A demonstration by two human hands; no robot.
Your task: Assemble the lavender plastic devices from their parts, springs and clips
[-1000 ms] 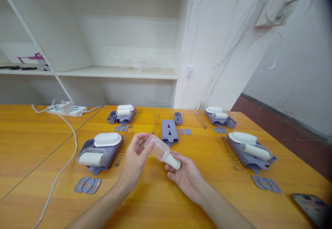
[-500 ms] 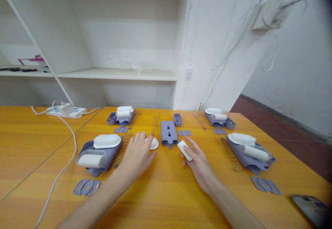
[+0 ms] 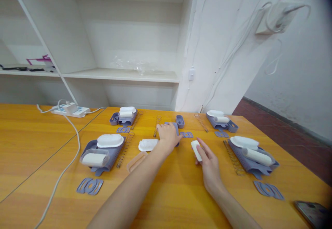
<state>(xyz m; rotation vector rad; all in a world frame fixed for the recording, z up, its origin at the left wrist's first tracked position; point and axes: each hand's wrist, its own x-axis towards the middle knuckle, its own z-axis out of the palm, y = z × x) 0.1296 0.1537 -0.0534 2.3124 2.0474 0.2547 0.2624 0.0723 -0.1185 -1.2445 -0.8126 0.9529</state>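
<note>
My left hand [image 3: 168,134] is over a purple case [image 3: 174,127], fingers curled at its left side and thumb at its right; the hand hides most of the case. My right hand [image 3: 209,163] holds a small white block [image 3: 196,150] between thumb and fingers, just above the table. Left of the case lies a white oval piece with a bristly-looking top [image 3: 148,145]. A clear shallow cover [image 3: 137,161] is partly behind my left forearm. Close to the case are a small purple cup [image 3: 180,121], a flat purple cut-out plate [image 3: 186,135] and a coil spring [image 3: 157,125].
Similar part sets surround the middle: near left [image 3: 107,154], far left [image 3: 127,115], near right [image 3: 252,158] and far right [image 3: 219,119]. A white power strip [image 3: 70,110] and its cable [image 3: 66,168] lie left. A phone [image 3: 312,212] sits at the right edge.
My left hand has moved right, from the white oval piece onto the purple case, uncovering the oval piece and the clear cover. My right hand still holds the white block.
</note>
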